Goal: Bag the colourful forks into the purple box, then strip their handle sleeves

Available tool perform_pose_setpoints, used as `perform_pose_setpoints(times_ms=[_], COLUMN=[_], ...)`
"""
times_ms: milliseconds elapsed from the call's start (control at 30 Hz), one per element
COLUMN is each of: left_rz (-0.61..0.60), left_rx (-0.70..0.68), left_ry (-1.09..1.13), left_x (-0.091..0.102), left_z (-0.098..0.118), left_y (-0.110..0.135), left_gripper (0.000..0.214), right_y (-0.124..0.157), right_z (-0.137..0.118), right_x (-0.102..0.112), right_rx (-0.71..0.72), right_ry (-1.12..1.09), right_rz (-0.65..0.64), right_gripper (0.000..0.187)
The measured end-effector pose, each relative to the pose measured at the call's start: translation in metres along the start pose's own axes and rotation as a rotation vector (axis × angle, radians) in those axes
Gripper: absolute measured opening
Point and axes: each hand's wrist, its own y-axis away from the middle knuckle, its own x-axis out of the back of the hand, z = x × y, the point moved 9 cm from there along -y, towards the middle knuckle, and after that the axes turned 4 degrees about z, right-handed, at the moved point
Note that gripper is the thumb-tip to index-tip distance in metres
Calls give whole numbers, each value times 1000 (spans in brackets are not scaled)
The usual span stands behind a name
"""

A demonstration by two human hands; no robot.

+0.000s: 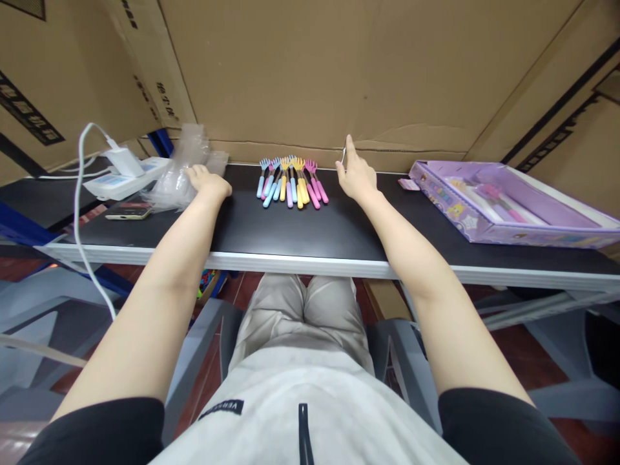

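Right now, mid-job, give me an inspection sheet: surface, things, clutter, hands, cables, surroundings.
Surface: black table, pale metal front edge.
Things: forks, several colours, clustered mid-table; clear bags at left.
Clutter: phone-like slab near the bags; purple box at right, items inside.
Hands: left hand on the bags; right hand beside the forks, white sliver by its thumb, grip unclear.
Cables: white cable loops past the table edge.
Surroundings: cardboard behind and both sides.

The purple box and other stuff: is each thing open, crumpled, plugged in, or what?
Purple box: open on top.
Forks: bunched together, lying down, tines pointing away.
Plastic bags: crumpled, at the left hand.
White charger: cable plugged in, on the power strip.
Phone-like thing: lying flat.
Right hand: forefinger stretched out; grip on the thin white thing unclear.
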Motion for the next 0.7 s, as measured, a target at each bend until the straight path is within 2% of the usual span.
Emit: perform_pose_setpoints(times_ms=[133, 300, 433, 533, 600, 633, 700], left_rz=[30, 39, 160, 211, 120, 76, 56], left_rx=[-8, -17, -45, -15, 64, 115, 140], left_ry=[-8, 50, 198, 313, 398, 459, 531], left_x=[2, 2, 23, 41, 39, 35, 32], left_z=[0, -5, -10, -27, -46, -57, -74], left_y=[-4, -7, -6, -9, -18, -23, -34], left_gripper=[108, 115, 128, 124, 118, 122, 148], right_y=[2, -1, -1, -2, -2, -3, -3], right_z=[2, 3, 6, 5, 7, 8, 10], right_x=[-2, -2, -5, -4, -5, -6, -8], right_rx=[-36, -5, -22, 8, 3, -5, -9], right_ry=[101, 33, 24, 2, 9, 17, 27], right_rz=[-53, -6, -18, 9, 9, 2, -9], right_gripper=[98, 104, 108, 111, 111, 110, 108])
